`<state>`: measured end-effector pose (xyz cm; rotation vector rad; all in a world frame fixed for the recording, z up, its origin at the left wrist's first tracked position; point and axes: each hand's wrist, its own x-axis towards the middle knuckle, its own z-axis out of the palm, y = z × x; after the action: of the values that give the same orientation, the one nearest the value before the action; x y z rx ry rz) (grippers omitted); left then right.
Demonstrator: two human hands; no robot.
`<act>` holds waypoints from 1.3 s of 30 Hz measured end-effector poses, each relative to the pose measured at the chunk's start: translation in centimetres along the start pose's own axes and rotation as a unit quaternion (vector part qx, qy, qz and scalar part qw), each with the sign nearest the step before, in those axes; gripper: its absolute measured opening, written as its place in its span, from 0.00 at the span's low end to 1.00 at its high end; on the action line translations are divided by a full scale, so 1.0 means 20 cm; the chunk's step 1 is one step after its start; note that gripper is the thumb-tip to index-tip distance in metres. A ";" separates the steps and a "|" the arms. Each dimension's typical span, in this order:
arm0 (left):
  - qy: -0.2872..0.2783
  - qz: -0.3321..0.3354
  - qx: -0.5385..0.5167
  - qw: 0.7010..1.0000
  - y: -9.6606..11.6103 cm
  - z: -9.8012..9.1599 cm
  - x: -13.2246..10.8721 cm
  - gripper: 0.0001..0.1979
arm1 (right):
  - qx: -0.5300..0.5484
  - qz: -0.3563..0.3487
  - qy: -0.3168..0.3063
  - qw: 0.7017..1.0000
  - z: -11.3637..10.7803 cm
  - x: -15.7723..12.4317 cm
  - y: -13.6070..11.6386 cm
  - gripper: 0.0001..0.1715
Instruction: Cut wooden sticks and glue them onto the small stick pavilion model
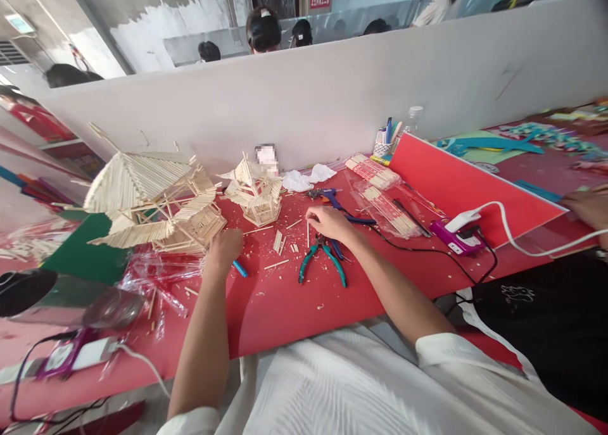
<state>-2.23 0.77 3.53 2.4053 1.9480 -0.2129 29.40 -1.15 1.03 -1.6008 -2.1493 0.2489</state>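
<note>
My left hand [225, 251] is curled with its back toward me, beside the larger pavilion model [137, 185] built of thin wooden sticks. Whatever its fingers hold is hidden. A blue pen-like object [240, 268] lies just below that hand. My right hand [327, 223] has its fingertips pinched at the upper end of a thin wooden stick [308, 234]. Just below lie pliers with green handles [323, 264]. A smaller stick pavilion [254, 194] stands behind, between the hands. Short cut sticks [279, 242] are scattered on the red table [280, 308].
A glue gun [331, 197] lies behind my right hand. Packs of sticks [389, 210], a purple power strip [458, 237] and a red board [470, 188] are to the right. Plastic wrap [159, 273] and a clear bottle [104, 305] lie left. Another person's hand [589, 207] rests far right.
</note>
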 end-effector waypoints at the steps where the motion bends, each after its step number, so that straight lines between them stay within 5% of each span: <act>1: 0.012 -0.009 0.004 1.000 -0.01 -0.01 -0.01 0.12 | -0.007 0.003 -0.013 1.000 0.00 0.00 -0.01 0.06; 6: 0.098 -0.013 -0.027 0.995 0.03 -0.07 -0.02 0.14 | -0.080 0.022 -0.079 0.993 0.05 -0.01 -0.10 0.12; 11: 0.096 0.003 -0.079 0.992 0.10 -0.12 -0.03 0.13 | -0.150 0.059 -0.107 0.981 0.06 -0.02 -0.18 0.16; 17: 0.114 0.068 -0.128 0.983 0.11 -0.10 -0.03 0.09 | -0.156 0.090 -0.106 0.978 0.06 -0.03 -0.24 0.29; 26: 0.135 0.151 -0.231 0.952 0.13 -0.05 0.00 0.11 | -0.126 0.102 -0.075 0.984 0.06 -0.01 -0.20 0.29; 34: 0.061 0.202 -0.516 0.830 0.32 0.05 0.02 0.10 | 0.165 0.070 0.086 0.980 0.06 0.03 -0.02 0.18; 39: 0.047 0.202 -0.623 0.755 0.44 0.08 0.02 0.15 | 0.358 0.028 0.064 0.931 0.09 0.05 -0.04 0.13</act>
<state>6.29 -0.97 1.35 1.7128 0.8798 0.9248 27.57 -0.19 -0.03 -1.1983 -1.6275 0.8163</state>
